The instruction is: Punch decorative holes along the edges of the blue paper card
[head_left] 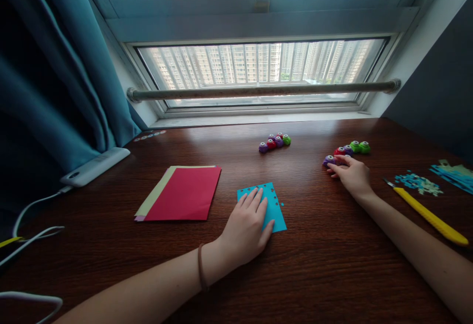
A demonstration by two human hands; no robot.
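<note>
The blue paper sheet (small shapes punched along its far edge) lies mid-counter, pinned under the flat, spread left hand. At two o'clock, the right hand rests with fingers loosely apart on a purple punch. Red paper lies at nine o'clock on the wooden counter.

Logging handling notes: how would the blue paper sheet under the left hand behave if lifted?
The blue paper sheet looks thin and flat, so probably floppy and very light. Its punched edge may tear easily. Pinned by the left hand, it likely slides on the glossy desk.
</note>
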